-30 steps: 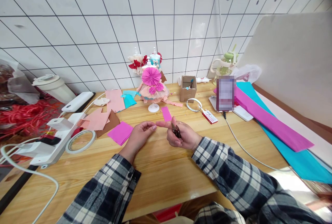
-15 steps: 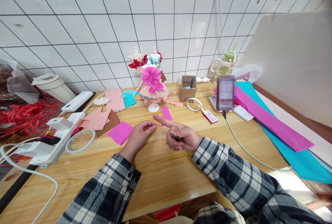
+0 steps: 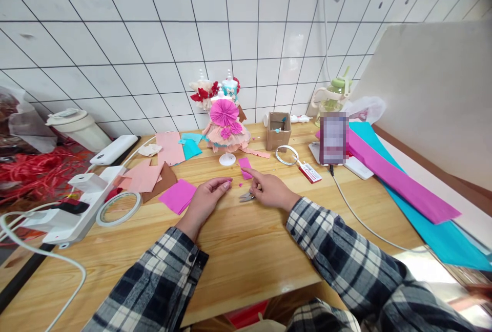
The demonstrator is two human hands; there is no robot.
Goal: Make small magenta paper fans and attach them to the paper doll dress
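Observation:
My left hand (image 3: 207,203) rests low over the wooden table with thumb and forefinger pinched on a small magenta paper piece (image 3: 229,180), mostly hidden by the fingers. Small scissors (image 3: 246,197) are in my right hand (image 3: 272,191), their short metal blades pointing left and their handles covered by my fingers. The forefinger of that hand is stretched out to the edge of a magenta paper strip (image 3: 244,162). Between the hands lies a tiny magenta scrap (image 3: 241,185). Folded magenta paper (image 3: 178,196) is left of my left hand.
Behind the hands stands a paper-dressed mannequin figure (image 3: 225,122) with magenta rosettes. A small cardboard box (image 3: 278,135), a tape roll (image 3: 287,155) and a phone (image 3: 333,139) are to the right. Left are another tape roll (image 3: 118,209), paper sheets (image 3: 170,147) and a power strip (image 3: 92,201).
My right hand has turned palm down, and the scissors have swung out of the palm so their blades point left. The magenta piece now shows at my left fingertips.

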